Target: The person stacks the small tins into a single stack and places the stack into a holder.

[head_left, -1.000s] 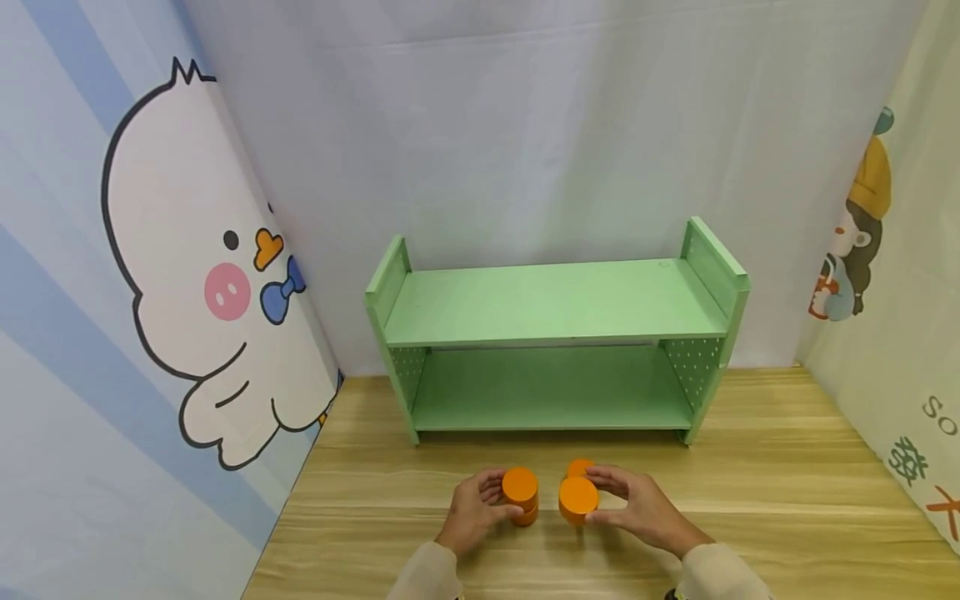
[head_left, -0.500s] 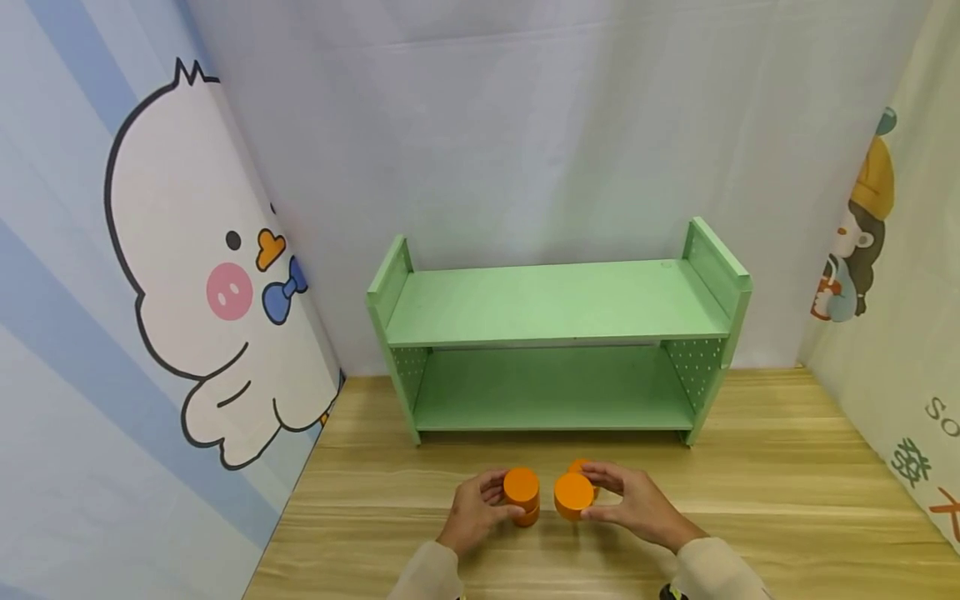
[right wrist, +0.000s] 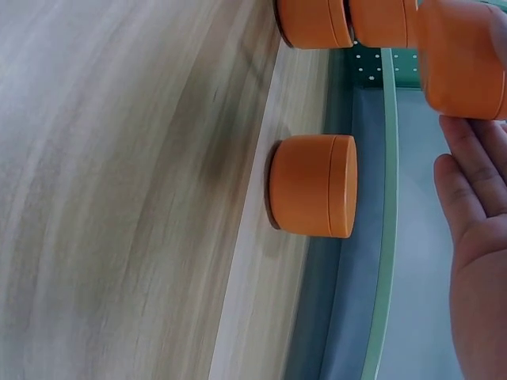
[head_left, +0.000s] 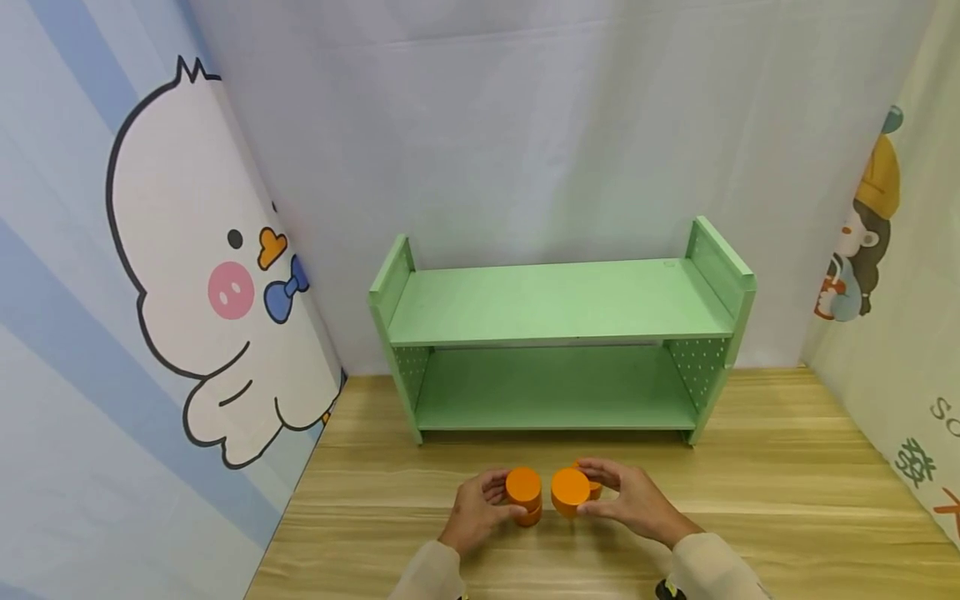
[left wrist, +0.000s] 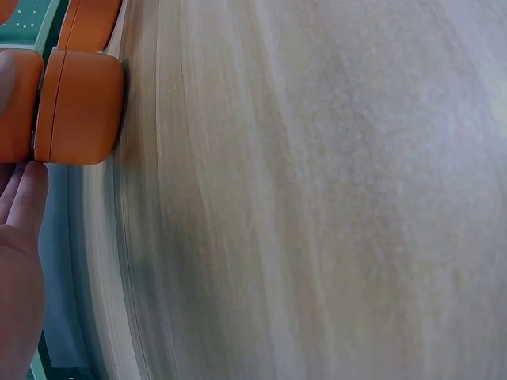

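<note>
In the head view two round orange jars are stacked, an upper jar on a lower jar. My left hand holds the upper one from the left, thumb in front and fingers behind. To the right, my right hand pinches another orange jar above the table, close beside the stack and apart from it. A further orange jar stands on the table behind it, partly hidden in the head view by the raised jar and my right fingers.
A pale green two-tier shelf with perforated sides stands behind the hands on the wood-grain table. A grey-white curtain hangs at the back. Printed cloths close off the left and right sides.
My right hand has moved a little left and away from me, bringing its jar nearer the stack. The left hand keeps its hold on the upper stacked jar.
</note>
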The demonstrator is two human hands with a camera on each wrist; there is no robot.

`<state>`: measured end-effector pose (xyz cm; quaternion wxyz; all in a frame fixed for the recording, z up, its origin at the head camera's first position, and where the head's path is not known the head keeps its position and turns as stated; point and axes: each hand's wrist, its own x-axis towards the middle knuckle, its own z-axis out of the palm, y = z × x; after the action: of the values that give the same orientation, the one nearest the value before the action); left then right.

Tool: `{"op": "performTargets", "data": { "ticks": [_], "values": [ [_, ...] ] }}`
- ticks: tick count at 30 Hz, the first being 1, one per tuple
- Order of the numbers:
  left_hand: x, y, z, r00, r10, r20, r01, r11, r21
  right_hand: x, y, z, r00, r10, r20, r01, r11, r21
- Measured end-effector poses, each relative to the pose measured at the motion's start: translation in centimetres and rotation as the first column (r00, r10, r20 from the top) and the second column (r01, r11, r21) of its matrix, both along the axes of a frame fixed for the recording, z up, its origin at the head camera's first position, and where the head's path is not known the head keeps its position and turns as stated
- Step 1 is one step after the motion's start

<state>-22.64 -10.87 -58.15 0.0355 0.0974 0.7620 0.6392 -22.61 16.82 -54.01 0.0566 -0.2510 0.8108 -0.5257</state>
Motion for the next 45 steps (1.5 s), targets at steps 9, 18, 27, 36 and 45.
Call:
{"op": "performTargets", "data": {
  "ticks": [9, 18, 27, 36, 45],
  "values": [
    [-0.2, 0.1, 0.1, 1.0, -0.004, 0.002, 0.004, 1.0, 0.02, -0.4, -0.6, 0.4, 1.0, -0.005, 0.011, 0.005, 1.0, -0.025],
    [-0.2, 0.2, 0.4, 1.0, -0.002, -0.001, 0.002, 1.0, 0.015, -0.7, -0.9, 0.7, 1.0, -0.016, -0.01, 0.016, 0.999, -0.03],
    [-0.2, 0.1, 0.5, 1.0, -0.009, 0.006, 0.009, 0.999, 0.041, -0.9, -1.5, 0.7, 1.0, -0.026, 0.007, 0.026, 0.999, -0.04],
    [-0.1, 0.0, 0.5, 0.999, -0.011, 0.046, 0.009, 0.999, 0.046, -1.1, -1.8, 0.8, 1.0, -0.021, 0.001, 0.021, 0.998, -0.055],
    [0.3, 0.0, 0.2, 1.0, 0.0, 0.024, -0.001, 0.999, 0.049, -1.1, -2.3, 0.6, 1.0, -0.03, -0.005, 0.03, 0.998, -0.051]
  ]
}}
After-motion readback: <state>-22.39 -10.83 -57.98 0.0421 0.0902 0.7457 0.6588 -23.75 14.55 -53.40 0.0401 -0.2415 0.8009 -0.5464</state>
